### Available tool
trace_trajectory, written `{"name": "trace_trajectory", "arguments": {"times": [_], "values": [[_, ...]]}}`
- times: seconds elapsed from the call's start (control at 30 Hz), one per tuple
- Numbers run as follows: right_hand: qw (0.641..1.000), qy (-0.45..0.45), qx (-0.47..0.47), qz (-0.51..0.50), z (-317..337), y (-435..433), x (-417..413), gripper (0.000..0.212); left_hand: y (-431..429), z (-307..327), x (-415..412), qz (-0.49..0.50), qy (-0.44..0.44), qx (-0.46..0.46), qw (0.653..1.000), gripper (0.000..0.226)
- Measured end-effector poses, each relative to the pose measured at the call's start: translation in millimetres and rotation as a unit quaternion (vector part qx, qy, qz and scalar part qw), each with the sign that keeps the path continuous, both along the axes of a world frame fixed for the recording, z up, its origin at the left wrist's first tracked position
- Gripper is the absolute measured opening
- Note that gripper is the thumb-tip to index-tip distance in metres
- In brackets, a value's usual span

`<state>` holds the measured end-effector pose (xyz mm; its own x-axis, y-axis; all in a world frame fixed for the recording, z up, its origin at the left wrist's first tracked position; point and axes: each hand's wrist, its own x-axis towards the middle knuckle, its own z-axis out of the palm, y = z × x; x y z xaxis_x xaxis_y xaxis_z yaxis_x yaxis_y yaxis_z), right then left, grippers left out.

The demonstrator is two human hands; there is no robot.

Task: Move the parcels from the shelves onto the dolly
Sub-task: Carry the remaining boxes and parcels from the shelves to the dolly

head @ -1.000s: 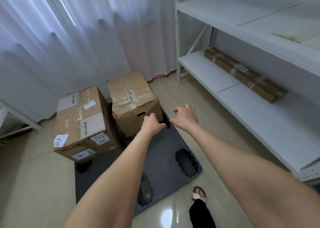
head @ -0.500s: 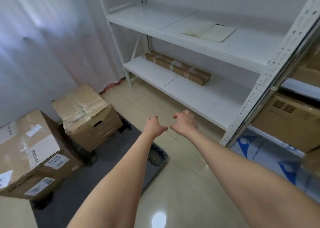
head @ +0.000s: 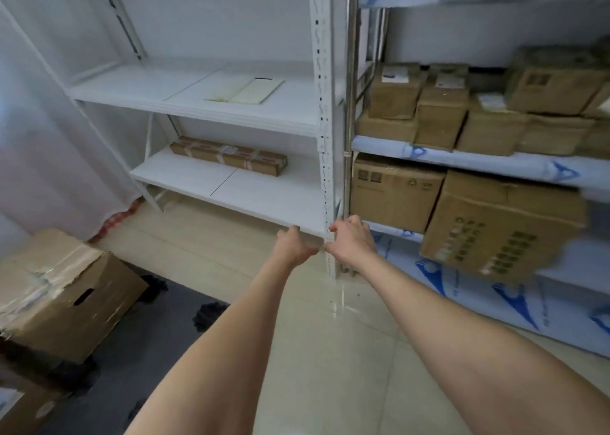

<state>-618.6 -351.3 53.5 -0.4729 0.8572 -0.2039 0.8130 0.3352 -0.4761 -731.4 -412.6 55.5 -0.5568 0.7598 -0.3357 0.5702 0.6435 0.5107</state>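
Observation:
Both my arms stretch forward with nothing in the hands. My left hand and my right hand hang with loosely curled fingers in front of the white shelf post. A long flat brown parcel lies on the low white shelf. Several cardboard parcels fill the right-hand rack, with a big box and a tilted printed box lower down. The dark grey dolly sits at lower left and carries a worn cardboard box.
A flattened pale carton lies on the upper white shelf. White curtains hang at the left. Blue-printed plastic sheeting covers the right rack's lower shelves. Beige floor tiles lie between the dolly and the racks.
My view has swung right from the dolly and its two boxes to the shelves. Both hands stayed out in front, holding nothing, and now hang before the post between the racks.

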Motion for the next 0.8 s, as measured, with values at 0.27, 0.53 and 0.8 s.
{"name": "trace_trajectory", "arguments": {"times": [0.27, 0.53, 0.8], "values": [[0.993, -0.011, 0.001, -0.121, 17.7, 34.2, 183.0, 0.042, 55.0, 21.2, 181.5, -0.123, -0.018, 0.018, 0.992, 0.067], [0.98, -0.005, -0.012, -0.2, 10.4, 75.9, 279.2, 0.052, 120.1, 14.4, 274.1, -0.2, -0.042, 0.005, 0.979, 0.075], [0.962, -0.034, -0.022, -0.27, -17.6, 173.7, 330.3, 0.05, 238.1, -18.6, 307.8, -0.241, -0.057, -0.01, 0.969, 0.069]]}}
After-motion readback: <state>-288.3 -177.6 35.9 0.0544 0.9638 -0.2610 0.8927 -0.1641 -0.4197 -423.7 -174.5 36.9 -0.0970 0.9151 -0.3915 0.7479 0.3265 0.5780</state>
